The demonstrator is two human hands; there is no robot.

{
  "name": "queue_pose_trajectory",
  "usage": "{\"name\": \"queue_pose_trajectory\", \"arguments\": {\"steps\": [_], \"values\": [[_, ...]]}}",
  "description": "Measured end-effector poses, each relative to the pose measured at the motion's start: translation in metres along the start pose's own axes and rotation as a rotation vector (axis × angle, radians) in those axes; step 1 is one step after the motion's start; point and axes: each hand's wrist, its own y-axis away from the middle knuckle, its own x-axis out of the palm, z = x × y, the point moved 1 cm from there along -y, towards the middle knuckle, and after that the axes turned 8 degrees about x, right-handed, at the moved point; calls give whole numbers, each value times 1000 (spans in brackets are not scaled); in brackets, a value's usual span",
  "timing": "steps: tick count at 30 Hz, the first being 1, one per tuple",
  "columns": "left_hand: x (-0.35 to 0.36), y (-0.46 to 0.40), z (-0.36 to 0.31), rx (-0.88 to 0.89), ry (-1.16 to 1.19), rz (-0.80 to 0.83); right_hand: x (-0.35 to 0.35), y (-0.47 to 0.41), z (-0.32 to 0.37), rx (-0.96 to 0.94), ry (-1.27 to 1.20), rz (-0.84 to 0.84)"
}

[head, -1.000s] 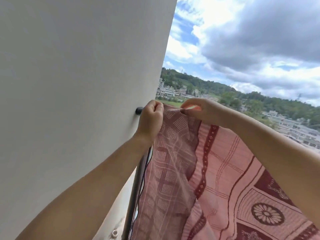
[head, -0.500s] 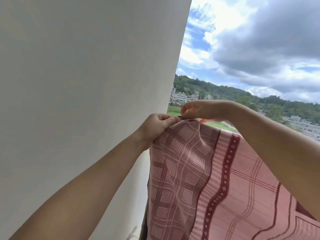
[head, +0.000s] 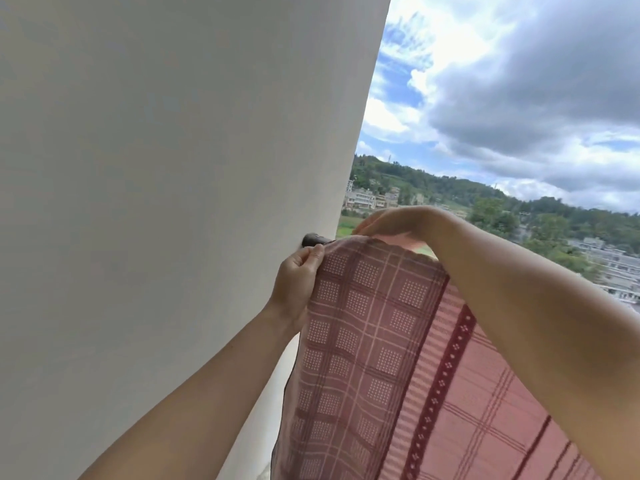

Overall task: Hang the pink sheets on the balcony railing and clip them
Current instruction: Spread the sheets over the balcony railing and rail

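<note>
At centre frame the left hand point(head: 296, 284) pinched the pink sheet point(head: 374, 341) at its top corner by the railing point(head: 313, 240), the right hand point(head: 391, 221) gripped its upper hem; light, limp cloth, best held along that edge.

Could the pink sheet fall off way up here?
It might. No clip shows on the sheet yet; only the left hand pinching its edge and the right hand at its top hold it by the rail. Beyond lies open sky and a long drop, so a gust could perhaps tug it loose. The sheet also hangs close to the wall and may rub on it.
</note>
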Motion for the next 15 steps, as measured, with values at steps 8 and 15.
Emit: {"name": "queue_pose_trajectory", "arguments": {"steps": [8,15], "values": [[-10,-11,3,-43,-7,208,8,-13,21,125,88,-137],[-6,-31,5,-150,127,274,26,26,18,-186,152,-265]]}}
